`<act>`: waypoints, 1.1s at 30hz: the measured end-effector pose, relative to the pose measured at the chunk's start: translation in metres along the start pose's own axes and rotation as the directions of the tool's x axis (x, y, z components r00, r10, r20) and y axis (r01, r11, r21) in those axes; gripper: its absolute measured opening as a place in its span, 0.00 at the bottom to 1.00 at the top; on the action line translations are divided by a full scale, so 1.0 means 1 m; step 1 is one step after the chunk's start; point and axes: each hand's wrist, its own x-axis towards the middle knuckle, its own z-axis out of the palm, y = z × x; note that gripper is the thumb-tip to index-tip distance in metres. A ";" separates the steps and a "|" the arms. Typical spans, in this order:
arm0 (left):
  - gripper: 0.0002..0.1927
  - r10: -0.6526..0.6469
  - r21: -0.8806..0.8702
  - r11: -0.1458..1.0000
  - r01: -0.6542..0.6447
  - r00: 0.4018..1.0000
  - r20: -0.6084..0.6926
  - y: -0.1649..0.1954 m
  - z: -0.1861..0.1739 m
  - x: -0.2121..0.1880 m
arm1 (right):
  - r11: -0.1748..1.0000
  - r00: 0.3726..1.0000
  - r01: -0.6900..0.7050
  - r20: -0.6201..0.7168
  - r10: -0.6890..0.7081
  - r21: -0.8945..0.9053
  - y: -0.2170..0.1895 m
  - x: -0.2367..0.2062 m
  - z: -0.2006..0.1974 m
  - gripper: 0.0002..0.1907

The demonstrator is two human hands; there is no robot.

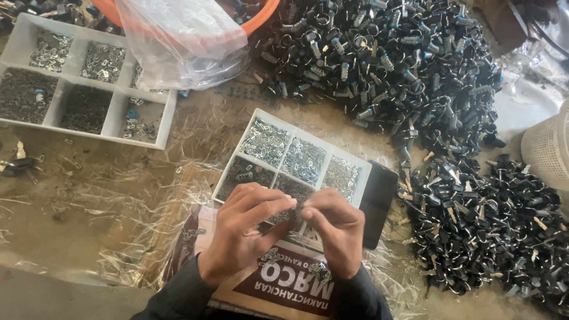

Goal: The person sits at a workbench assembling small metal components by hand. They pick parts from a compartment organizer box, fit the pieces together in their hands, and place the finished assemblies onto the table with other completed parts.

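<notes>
- Two hands are brought together over the near edge of a white compartment tray [248,139]; the left hand [243,228] and right hand [335,228] meet fingertip to fingertip.
- Both hands are pinched shut, but whatever small part is held between the fingers is too small to be made out.
- Small silvery and dark metal pieces [267,142] are seen in the tray's compartments, at 12 o'clock from the hands.
- A printed cardboard sheet [284,278] is laid under the wrists, at 6 o'clock.
- A flat black slab [379,201] is set just beside the tray, at 3 o'clock.
- A large heap of black lock cylinders [409,77] is piled at 1 o'clock, with a second heap [492,225] at 3 o'clock.
- A second compartment tray [112,121] is placed at 10 o'clock, and a clear plastic bag [184,41] at 11 o'clock.
</notes>
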 end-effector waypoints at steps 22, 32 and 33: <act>0.21 0.007 0.024 1.000 -0.005 0.997 -0.073 0.013 -0.013 -0.008 | 0.965 0.998 0.040 0.058 -0.025 -0.257 -0.024 -0.006 0.011 0.05; 0.21 0.005 0.028 1.000 -0.003 0.998 -0.058 0.008 -0.007 -0.010 | 0.965 0.996 0.012 0.087 0.011 -0.264 -0.024 -0.006 0.009 0.06; 0.21 0.002 0.025 1.000 -0.001 0.999 -0.052 0.008 -0.007 -0.010 | 0.959 0.996 0.031 0.086 -0.007 -0.282 -0.024 -0.006 0.010 0.06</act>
